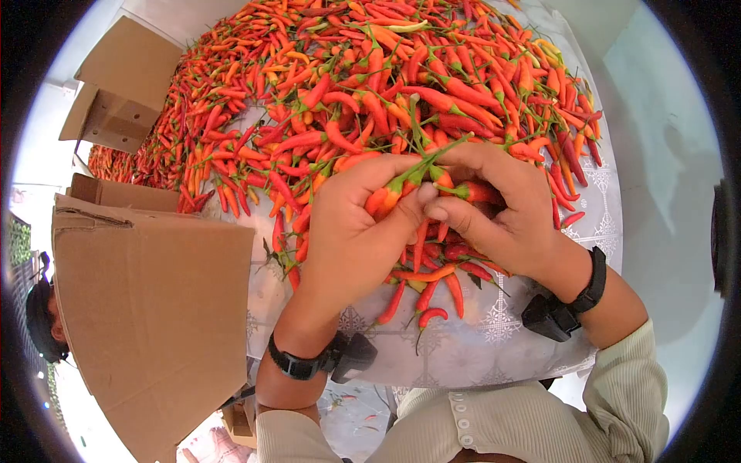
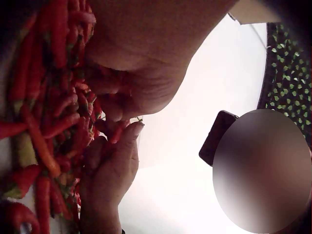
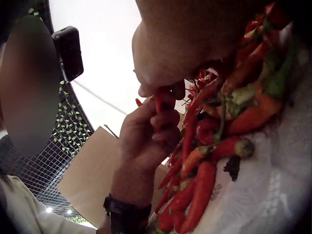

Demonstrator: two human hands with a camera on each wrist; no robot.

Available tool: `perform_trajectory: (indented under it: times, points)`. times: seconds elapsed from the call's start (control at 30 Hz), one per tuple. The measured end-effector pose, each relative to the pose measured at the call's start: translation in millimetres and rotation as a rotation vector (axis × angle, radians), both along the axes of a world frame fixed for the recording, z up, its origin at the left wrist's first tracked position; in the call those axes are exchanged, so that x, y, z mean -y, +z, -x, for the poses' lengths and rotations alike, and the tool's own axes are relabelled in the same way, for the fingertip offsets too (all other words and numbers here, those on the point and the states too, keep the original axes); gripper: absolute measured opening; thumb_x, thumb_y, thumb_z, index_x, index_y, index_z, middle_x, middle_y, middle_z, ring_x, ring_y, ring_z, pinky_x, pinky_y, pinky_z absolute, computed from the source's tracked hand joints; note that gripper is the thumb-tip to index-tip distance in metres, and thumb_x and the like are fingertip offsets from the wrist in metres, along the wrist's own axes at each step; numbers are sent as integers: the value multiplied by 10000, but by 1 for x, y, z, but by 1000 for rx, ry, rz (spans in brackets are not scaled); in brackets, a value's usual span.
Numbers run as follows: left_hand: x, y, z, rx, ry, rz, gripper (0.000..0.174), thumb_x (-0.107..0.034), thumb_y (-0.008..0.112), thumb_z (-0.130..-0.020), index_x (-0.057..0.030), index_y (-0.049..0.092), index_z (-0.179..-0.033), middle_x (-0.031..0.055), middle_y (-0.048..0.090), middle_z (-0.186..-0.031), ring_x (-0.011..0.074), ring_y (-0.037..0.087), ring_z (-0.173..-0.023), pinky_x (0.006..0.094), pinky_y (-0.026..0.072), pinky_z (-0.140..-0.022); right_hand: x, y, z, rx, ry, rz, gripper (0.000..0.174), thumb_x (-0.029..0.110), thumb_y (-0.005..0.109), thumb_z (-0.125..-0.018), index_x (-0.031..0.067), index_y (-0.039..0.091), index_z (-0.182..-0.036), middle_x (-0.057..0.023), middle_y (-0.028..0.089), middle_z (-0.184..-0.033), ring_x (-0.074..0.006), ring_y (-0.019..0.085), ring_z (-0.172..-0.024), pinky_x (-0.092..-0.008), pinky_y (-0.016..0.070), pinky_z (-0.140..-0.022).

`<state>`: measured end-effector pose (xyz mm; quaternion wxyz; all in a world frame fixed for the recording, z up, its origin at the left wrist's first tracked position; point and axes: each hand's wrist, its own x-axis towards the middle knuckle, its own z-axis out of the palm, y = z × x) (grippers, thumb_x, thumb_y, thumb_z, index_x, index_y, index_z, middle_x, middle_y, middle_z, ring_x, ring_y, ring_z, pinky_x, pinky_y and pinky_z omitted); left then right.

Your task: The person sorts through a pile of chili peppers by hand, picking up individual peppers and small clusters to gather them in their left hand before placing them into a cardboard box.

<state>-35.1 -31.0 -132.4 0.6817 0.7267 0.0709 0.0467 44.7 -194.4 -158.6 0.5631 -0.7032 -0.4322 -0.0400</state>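
Observation:
Both hands meet over the near side of a big heap of red and orange chili peppers (image 1: 363, 108). Between thumb and curled fingers, my left hand (image 1: 347, 231) grips a few chilies (image 1: 384, 199) with their green stems pointing up and away. My right hand (image 1: 517, 204) curls round a red chili (image 1: 480, 191), its green stem end toward the left hand. The two thumb tips come together between the bunches. In the right wrist view, red chilies (image 3: 160, 105) stick out from the left hand (image 3: 139, 139); the right hand (image 3: 180, 48) covers part of them.
The heap lies on a table with a patterned pale cloth (image 1: 494, 332). Loose chilies (image 1: 432, 315) lie just below the hands. To the left stands a large cardboard box (image 1: 154, 301), with another cardboard box (image 1: 127, 77) behind it. A pale wall (image 1: 664, 154) rises on the right.

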Motion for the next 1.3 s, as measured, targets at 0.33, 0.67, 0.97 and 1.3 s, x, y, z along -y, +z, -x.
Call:
perform_trajectory:
  times: [0.33, 0.67, 0.97, 1.3]
  points:
    - [-3, -4, -5, 349, 132, -416, 146, -108, 704, -840, 2, 620, -890, 46, 612, -794, 108, 554, -680, 258, 460, -627, 0, 3, 5, -10, -177, -1, 200, 75, 648, -811, 15, 610, -999, -112, 626, -830, -201, 630, -715, -290, 494, -635]
    - [-6, 4, 1, 340, 389, -322, 181, -163, 709, -862, 1, 639, -888, 49, 613, -819, 116, 547, -712, 234, 434, -664, 1, 4, 4, 82, -183, 53, 204, 44, 618, -784, 5, 590, -983, -130, 623, -849, -243, 638, -723, -318, 500, -655]
    - [-20, 3, -6, 419, 231, -509, 236, -122, 780, -768, -1, 672, -939, 75, 601, -863, 149, 575, -791, 260, 460, -724, 1, 3, 2, 272, -184, 79, 204, -11, 634, -764, 11, 621, -967, -110, 637, -879, -228, 620, -725, -304, 481, -636]
    - [-18, 2, -6, 386, 123, -549, 149, -49, 754, -727, -8, 690, -855, 79, 593, -826, 176, 575, -781, 285, 464, -708, 0, 0, 0, 342, -224, 54, 200, 92, 686, -744, 53, 620, -929, -103, 633, -802, -270, 628, -684, -349, 497, -595]
